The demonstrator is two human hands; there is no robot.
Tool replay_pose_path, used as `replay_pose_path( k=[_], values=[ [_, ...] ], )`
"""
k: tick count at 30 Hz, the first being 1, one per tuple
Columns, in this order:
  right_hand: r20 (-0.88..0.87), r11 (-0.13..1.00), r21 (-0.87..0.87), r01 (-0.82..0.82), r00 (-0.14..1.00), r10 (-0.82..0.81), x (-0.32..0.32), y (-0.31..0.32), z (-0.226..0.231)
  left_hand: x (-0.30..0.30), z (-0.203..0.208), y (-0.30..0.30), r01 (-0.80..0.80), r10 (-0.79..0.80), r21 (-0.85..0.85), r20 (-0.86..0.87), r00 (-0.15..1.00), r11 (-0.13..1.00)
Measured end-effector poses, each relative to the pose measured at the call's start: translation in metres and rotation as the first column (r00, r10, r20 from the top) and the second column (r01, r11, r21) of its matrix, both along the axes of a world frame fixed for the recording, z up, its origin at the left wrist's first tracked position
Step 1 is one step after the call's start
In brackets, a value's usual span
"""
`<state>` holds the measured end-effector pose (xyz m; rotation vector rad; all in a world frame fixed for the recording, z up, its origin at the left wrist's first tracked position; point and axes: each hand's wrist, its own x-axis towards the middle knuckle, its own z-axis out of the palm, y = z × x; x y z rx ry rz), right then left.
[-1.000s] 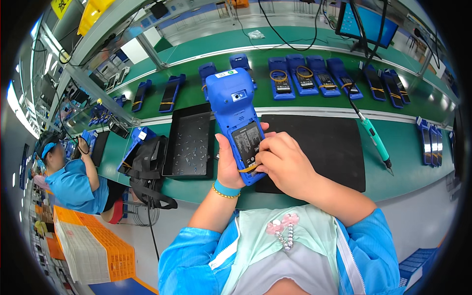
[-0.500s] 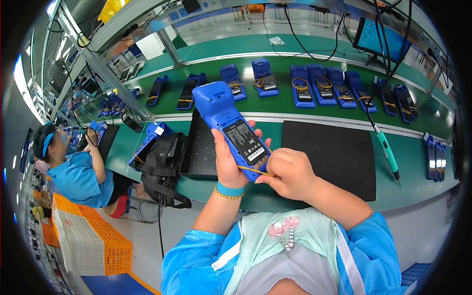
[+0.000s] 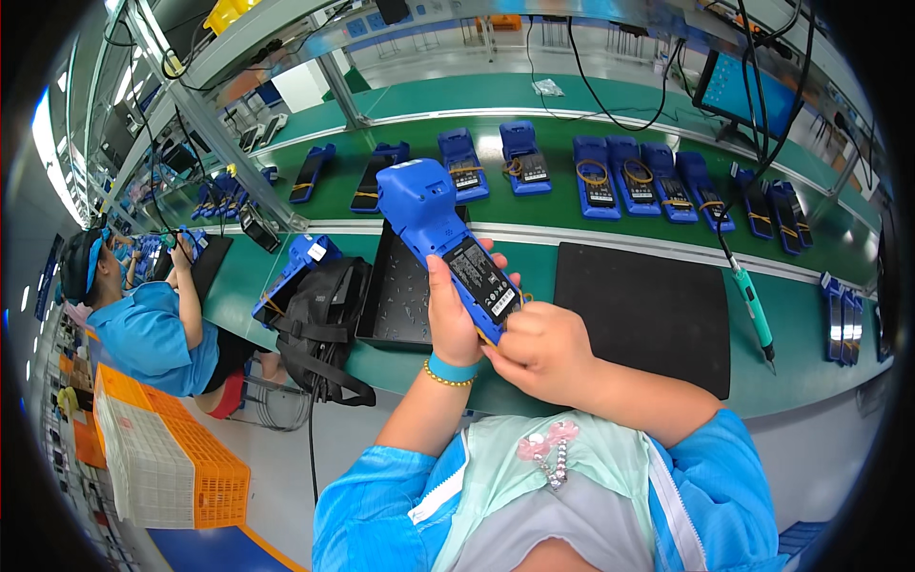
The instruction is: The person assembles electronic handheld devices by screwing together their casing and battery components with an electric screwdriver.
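My left hand holds a blue handheld card terminal, its back turned up and tilted, wide head at the upper left. A black battery with a printed label sits in the terminal's back. At the lower end, the fingers of my right hand are pinched against the casing on a tan rubber band, mostly hidden by those fingers. Beneath the terminal, a black tray with small loose bits rests on the green bench. Right of the hands lies a black mat.
Several blue terminals with rubber bands line the green strip behind. A teal electric screwdriver hangs at the right, near more terminals. A black bag stands at the left, and a co-worker sits beyond it.
My right hand has moved slightly left and in against the terminal's lower end. The rubber band, stretched out beside it before, now barely shows. The view has shifted a little.
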<state>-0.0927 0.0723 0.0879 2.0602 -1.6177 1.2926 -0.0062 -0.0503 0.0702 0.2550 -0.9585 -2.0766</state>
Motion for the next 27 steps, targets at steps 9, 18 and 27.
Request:
replay_pose_path(
  k=[9, 18, 27],
  values=[
    [-0.067, 0.993, -0.089, -0.081, 0.995, 0.075, -0.043, 0.021, -0.012, 0.029, 0.012, -0.036, 0.367, -0.284, 0.169, -0.378, 0.881, 0.915],
    [-0.154, 0.861, 0.344, 0.374, 0.927, -0.341, -0.094, 0.075, -0.036, 0.068, 0.017, -0.068, 0.455, -0.386, 0.058, -0.442, 0.81, 0.889],
    [0.084, 0.718, 0.647, 0.257, 0.912, -0.402, -0.114, 0.061, -0.044, 0.07, 0.004, -0.085, 0.437, -0.373, 0.076, -0.403, 0.836, 0.896]
  ],
)
